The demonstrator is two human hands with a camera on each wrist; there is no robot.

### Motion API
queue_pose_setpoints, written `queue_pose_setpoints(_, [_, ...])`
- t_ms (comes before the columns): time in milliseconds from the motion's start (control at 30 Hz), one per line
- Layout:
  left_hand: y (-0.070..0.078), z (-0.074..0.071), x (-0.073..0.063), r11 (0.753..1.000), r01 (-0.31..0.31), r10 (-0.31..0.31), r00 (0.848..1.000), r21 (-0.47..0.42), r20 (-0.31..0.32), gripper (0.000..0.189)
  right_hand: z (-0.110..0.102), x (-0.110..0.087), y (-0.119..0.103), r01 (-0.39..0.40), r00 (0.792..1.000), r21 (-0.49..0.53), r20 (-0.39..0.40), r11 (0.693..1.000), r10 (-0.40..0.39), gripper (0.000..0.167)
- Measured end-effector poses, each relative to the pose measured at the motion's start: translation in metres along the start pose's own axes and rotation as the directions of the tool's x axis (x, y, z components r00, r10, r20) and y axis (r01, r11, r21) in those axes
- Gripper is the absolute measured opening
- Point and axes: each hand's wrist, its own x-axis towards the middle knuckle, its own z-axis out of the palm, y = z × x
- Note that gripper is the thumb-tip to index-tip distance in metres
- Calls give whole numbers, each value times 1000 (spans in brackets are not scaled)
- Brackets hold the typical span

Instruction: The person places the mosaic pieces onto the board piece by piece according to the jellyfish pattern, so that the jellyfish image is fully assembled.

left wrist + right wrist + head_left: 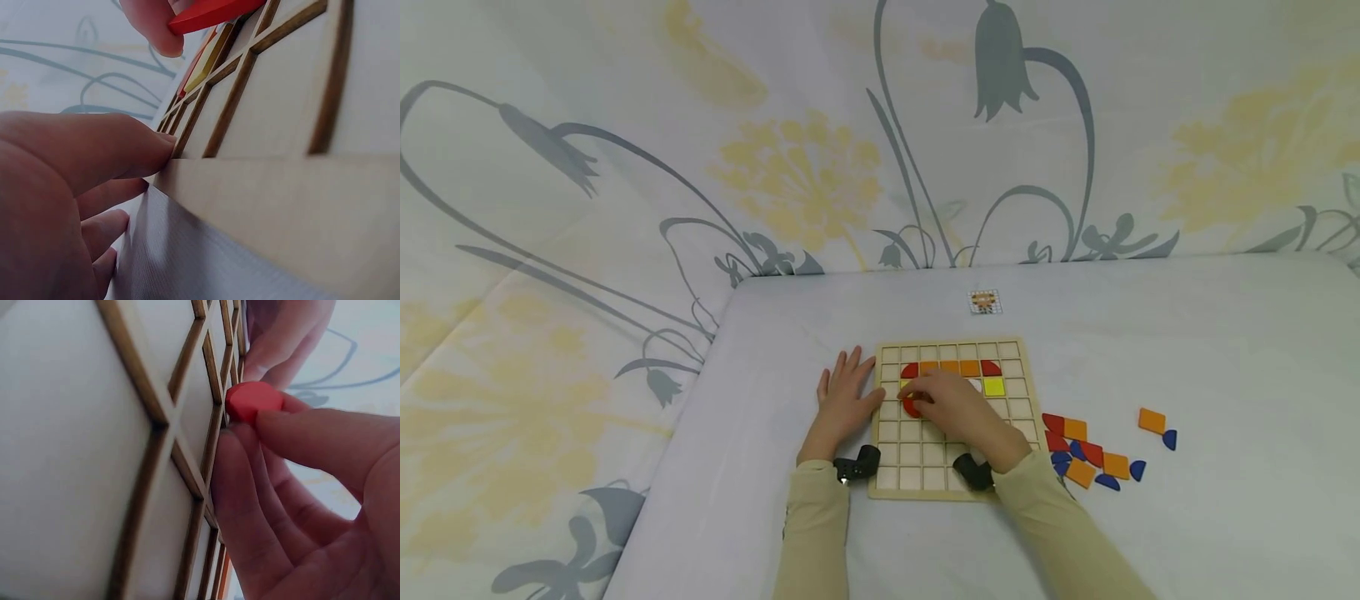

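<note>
A wooden grid board lies on the white surface. My right hand is over its upper left part and pinches a red tile with a rounded edge between thumb and fingers. In the left wrist view that red tile shows above the cells. My left hand lies at the board's left side, fingers spread, with its thumb on the wooden rim. One row of cells holds orange tiles between two red ones. Below it sits a yellow tile; my right hand hides part of this row.
Loose orange, red and blue tiles lie right of the board. Farther right are an orange tile and a blue one. A small pattern card lies beyond the board, before a flowered cloth backdrop.
</note>
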Motion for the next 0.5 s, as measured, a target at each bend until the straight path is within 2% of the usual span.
queue_pose_setpoints(133, [1,-1,-1,1000,0,0,1000,-9,2,54,0,-1,-3,-40,999,-25,-6,999,40,18])
queue_pose_setpoints(500, [3,-4,-1,1000,2,-2,1000,-11,6,54,4,0,-8,-81,996,-86,34,993,84,18])
